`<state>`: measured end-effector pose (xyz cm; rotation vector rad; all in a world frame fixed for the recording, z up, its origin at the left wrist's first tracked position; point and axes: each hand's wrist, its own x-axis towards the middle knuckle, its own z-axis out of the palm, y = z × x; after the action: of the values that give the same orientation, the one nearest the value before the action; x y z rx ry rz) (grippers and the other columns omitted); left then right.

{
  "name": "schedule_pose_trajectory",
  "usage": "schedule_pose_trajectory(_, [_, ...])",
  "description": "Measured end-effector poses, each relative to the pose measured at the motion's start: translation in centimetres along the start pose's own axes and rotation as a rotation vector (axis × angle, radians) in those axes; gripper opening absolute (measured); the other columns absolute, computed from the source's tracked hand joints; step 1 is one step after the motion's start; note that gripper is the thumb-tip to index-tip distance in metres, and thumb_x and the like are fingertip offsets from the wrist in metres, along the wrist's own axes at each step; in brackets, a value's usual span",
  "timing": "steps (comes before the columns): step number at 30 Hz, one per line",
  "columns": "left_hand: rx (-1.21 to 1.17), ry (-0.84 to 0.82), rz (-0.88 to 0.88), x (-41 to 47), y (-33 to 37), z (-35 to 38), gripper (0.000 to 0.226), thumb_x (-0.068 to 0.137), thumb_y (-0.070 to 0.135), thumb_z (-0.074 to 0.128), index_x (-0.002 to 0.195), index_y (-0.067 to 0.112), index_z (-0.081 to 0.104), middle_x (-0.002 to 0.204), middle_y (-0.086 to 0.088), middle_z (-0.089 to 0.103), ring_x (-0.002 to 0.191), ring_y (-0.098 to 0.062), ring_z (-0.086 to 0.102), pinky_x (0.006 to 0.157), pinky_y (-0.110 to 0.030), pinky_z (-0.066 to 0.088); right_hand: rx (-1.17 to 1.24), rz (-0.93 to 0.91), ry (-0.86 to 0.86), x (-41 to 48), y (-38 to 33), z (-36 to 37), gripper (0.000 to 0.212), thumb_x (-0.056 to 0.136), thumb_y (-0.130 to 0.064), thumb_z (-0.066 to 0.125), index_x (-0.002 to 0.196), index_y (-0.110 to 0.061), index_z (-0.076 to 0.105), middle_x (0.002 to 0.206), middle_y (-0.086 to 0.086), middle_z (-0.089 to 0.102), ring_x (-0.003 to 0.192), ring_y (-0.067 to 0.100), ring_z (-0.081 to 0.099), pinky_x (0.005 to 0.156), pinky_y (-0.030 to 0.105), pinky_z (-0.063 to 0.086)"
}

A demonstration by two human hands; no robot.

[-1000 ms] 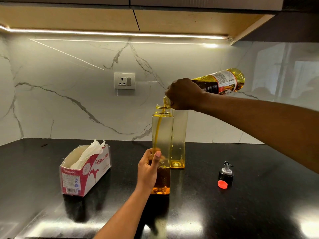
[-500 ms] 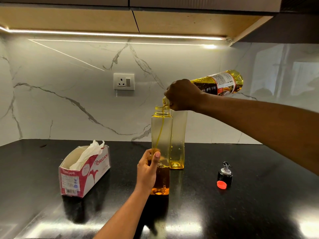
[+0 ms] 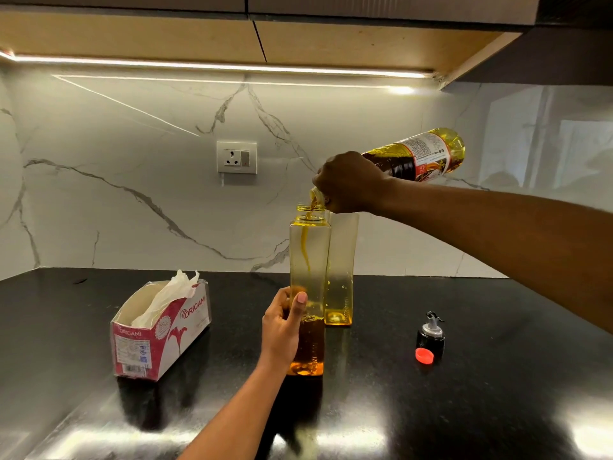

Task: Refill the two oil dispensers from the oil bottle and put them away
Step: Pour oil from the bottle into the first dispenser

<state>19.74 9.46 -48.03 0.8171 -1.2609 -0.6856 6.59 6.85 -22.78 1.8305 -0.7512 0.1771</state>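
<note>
Two tall square yellow-tinted dispensers stand on the black counter. My left hand (image 3: 283, 327) grips the lower part of the near dispenser (image 3: 310, 257), which holds dark oil in its bottom quarter. My right hand (image 3: 351, 182) grips the neck end of the labelled oil bottle (image 3: 421, 156), tilted with its mouth over the near dispenser's open neck; a thin stream of oil runs down inside. The far dispenser (image 3: 341, 270) stands just behind and to the right, with only a film of oil at its base.
A black pourer cap (image 3: 430, 335) and a small red bottle cap (image 3: 424, 355) lie on the counter to the right. An open tissue box (image 3: 162, 330) sits to the left. A wall socket (image 3: 236, 157) is on the marble backsplash under the wall cabinets.
The oil level in the near dispenser has risen slightly. Both hands and the bottle keep nearly the same pose.
</note>
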Motion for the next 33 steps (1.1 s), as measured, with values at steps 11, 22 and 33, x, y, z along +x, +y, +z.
schedule_pose_trajectory(11, [-0.026,-0.018,-0.018,-0.06,0.1,-0.01,0.058,0.065,0.082,0.058,0.091,0.031,0.064,0.086,-0.027,0.061,0.084,-0.053,0.057,0.076,-0.066,0.05,0.03,0.004,0.005,0.02,0.06,0.14,0.026,0.087,-0.029,0.05,0.083,-0.01,0.067,0.083,0.007,0.067,0.079,0.027,0.065,0.058,0.027,0.033])
schedule_pose_trajectory(22, [-0.037,-0.03,-0.006,-0.13,0.25,0.01,0.06,0.064,0.083,0.058,0.089,0.03,0.063,0.083,-0.026,0.06,0.081,-0.051,0.057,0.076,-0.063,0.051,0.032,0.002,-0.011,-0.05,-0.01,-0.11,0.026,0.089,-0.029,0.049,0.085,-0.01,0.067,0.085,0.007,0.068,0.08,0.025,0.065,0.06,0.026,0.034])
schedule_pose_trajectory(33, [-0.019,-0.011,0.037,0.05,-0.44,-0.03,0.076,0.063,0.085,0.055,0.096,0.018,0.063,0.074,-0.013,0.062,0.07,-0.025,0.059,0.069,-0.036,0.053,0.014,-0.007,-0.034,-0.08,0.0,-0.46,0.025,0.087,-0.026,0.048,0.087,-0.009,0.066,0.086,0.008,0.067,0.082,0.027,0.065,0.06,0.028,0.034])
